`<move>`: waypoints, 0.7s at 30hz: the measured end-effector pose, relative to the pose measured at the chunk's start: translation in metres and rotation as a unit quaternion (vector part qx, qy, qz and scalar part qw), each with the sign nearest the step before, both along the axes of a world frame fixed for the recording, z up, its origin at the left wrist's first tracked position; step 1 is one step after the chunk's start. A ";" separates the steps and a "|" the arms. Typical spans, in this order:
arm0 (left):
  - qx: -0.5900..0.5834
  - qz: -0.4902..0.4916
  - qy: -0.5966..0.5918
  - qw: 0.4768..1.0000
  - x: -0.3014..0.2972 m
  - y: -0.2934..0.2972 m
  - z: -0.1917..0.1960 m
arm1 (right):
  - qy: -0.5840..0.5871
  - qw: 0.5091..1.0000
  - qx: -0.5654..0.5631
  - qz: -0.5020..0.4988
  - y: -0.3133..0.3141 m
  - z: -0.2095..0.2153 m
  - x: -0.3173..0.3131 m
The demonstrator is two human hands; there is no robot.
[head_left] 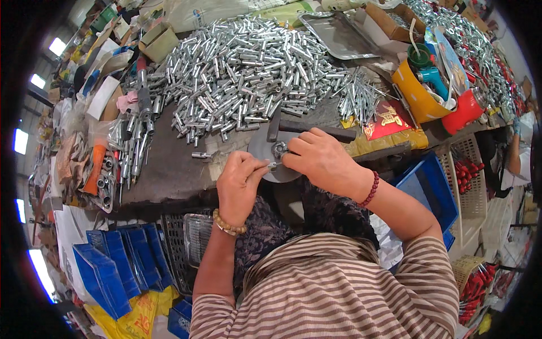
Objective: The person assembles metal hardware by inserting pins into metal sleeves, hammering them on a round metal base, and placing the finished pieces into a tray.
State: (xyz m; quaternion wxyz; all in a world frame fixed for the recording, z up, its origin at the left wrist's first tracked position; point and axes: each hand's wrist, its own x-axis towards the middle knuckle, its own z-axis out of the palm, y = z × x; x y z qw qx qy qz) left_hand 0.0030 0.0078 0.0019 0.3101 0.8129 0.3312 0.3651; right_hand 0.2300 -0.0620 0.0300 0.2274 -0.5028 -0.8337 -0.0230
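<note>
On cluttered workbench [169, 175] | tube pile [248, 68] | hands pinching small metal part [275, 165] over disc [265, 148]

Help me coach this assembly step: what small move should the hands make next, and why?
Probably push the small metal piece, pinched by the left hand, toward the fitting on the round metal plate. The right hand steadies that fitting, and the piece's tip sits just short of it.

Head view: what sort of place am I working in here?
Probably a small hardware assembly workshop: a big heap of silver metal tubes covers the workbench, with blue plastic bins below and a round metal fixture at the hands.
</note>
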 end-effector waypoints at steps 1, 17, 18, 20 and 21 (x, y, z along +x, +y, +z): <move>-0.003 0.000 0.006 1.000 0.001 0.000 0.001 | 0.000 1.000 -0.001 0.001 0.000 -0.001 0.000; -0.021 0.001 -0.003 1.000 -0.001 0.002 0.000 | 0.114 0.990 0.061 -0.059 -0.017 -0.019 -0.046; -0.024 0.003 0.000 1.000 0.000 0.001 0.000 | 0.098 0.991 0.044 -0.075 -0.018 -0.020 -0.047; -0.027 0.009 0.000 1.000 0.001 0.000 0.000 | 0.079 0.993 0.027 -0.087 -0.021 -0.019 -0.050; -0.028 0.008 0.001 1.000 0.000 -0.001 0.000 | 0.080 0.993 0.012 -0.089 -0.024 -0.017 -0.050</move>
